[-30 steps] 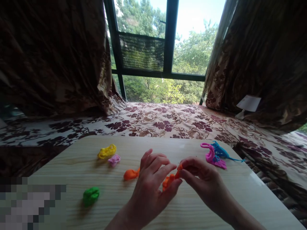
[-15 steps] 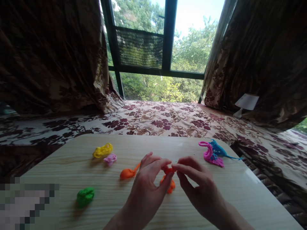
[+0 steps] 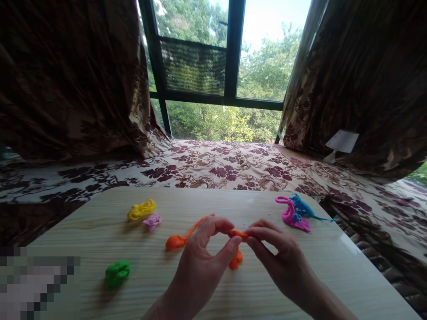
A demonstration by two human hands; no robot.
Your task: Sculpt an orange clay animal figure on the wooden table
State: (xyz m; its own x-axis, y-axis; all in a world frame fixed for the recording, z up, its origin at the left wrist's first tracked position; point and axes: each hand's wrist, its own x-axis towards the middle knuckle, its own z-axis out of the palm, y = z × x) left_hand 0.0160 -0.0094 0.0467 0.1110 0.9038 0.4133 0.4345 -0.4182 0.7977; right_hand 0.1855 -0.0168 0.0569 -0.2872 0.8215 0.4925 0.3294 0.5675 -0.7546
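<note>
My left hand (image 3: 203, 260) and my right hand (image 3: 283, 253) meet above the middle of the table, thumbs and forefingers pinched on a small strip of orange modelling clay (image 3: 239, 234). Below the strip an orange clay lump (image 3: 235, 261) shows between the hands; whether the two are joined I cannot tell. Left of my left hand lies another orange clay piece (image 3: 176, 242), rounded at one end, with a thin tail running up behind my fingers.
On the pale wooden table (image 3: 160, 289) sit green clay (image 3: 117, 274), yellow clay (image 3: 142, 209) and light pink clay (image 3: 152, 222) at left. Bright pink clay (image 3: 293, 218) and blue clay (image 3: 305, 208) touch at the back right. A small white lamp (image 3: 342, 141) stands beyond.
The orange strip between my fingertips shows more clearly and looks longer. My left fingers have shifted slightly, uncovering more of the other piece's tail.
</note>
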